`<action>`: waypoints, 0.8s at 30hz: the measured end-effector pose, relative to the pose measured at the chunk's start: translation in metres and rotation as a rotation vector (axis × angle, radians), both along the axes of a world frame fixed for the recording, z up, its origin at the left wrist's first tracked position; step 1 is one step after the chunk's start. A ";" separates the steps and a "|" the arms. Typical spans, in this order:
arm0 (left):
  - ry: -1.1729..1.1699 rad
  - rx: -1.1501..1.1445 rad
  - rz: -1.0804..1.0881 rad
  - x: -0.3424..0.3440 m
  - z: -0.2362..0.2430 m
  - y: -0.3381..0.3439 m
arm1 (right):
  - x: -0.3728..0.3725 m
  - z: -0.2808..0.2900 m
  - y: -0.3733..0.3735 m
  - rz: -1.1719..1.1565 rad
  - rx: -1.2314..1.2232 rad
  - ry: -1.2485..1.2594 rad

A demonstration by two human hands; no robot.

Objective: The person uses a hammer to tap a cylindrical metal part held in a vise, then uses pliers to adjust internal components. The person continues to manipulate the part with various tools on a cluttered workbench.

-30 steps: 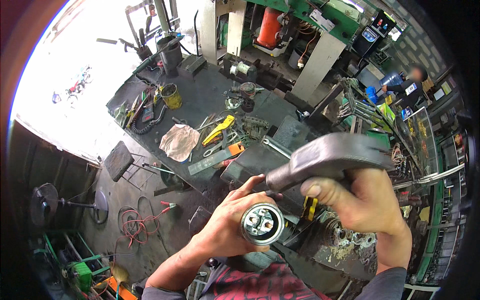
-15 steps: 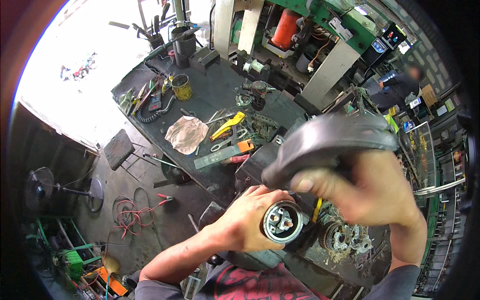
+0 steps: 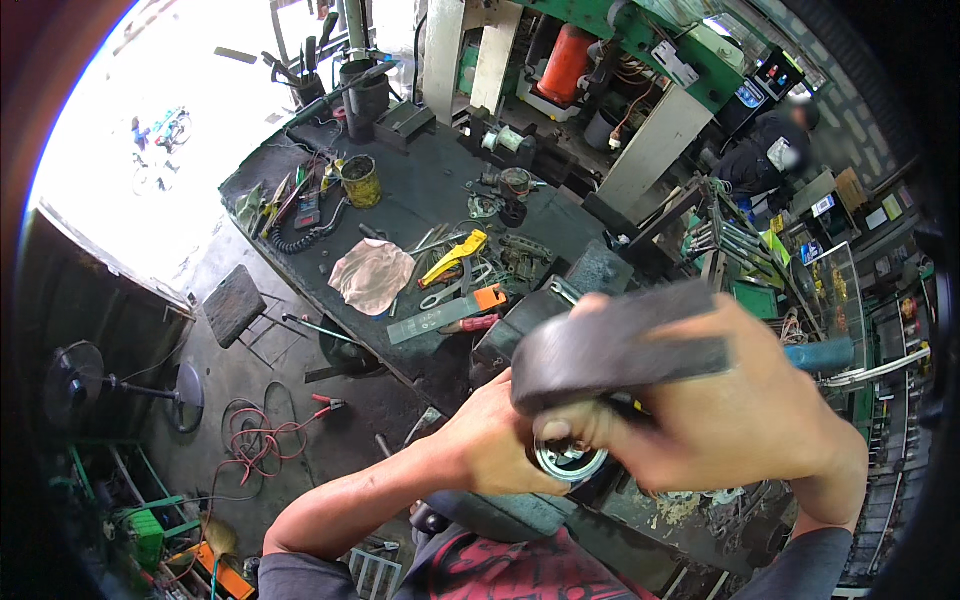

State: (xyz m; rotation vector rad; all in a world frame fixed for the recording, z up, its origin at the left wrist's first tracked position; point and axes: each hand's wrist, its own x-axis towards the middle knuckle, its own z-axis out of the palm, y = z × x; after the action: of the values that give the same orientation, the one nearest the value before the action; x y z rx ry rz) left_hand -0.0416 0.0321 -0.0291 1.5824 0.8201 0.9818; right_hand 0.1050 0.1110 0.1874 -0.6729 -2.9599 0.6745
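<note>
My left hand (image 3: 500, 445) grips a round metal cylinder (image 3: 584, 468) from its left side. The cylinder's bright rim faces up, and small metal parts show inside it. Closed around a thick, dark, curved piece (image 3: 610, 362) is my right hand (image 3: 735, 415). I cannot make out what kind of thing this piece is. It hangs over the far part of the cylinder and hides much of its mouth, with my right thumb close above the opening. Whether the piece touches the cylinder cannot be seen. Most of my left fingers are hidden behind it.
The dark workbench (image 3: 300, 255) carries a cloth (image 3: 372, 275), a yellow-handled tool (image 3: 453, 258), a flat blade with an orange end (image 3: 445, 316) and a yellow can (image 3: 361, 182). Red cables (image 3: 265, 440) lie on the floor beside a stool (image 3: 233, 306). A person (image 3: 765, 150) bends at the back right.
My right hand has brought the dark piece down and toward me, over the cylinder's mouth. My left hand keeps its hold. At the back right, the other person has bent over.
</note>
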 end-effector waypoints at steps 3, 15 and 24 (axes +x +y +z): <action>0.047 0.048 0.032 -0.005 0.005 -0.002 | -0.002 0.000 -0.006 0.014 -0.045 0.063; 0.343 0.316 0.128 -0.012 0.021 0.002 | 0.021 0.002 -0.052 0.010 0.122 -0.090; 0.385 0.295 0.193 -0.004 0.015 0.001 | 0.053 -0.021 -0.083 -0.120 0.134 0.147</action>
State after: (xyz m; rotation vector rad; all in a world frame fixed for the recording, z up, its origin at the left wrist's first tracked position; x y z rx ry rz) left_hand -0.0452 0.0327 -0.0141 2.0138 1.1487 0.9812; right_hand 0.1578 0.0278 0.1668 -0.7478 -2.7746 0.4897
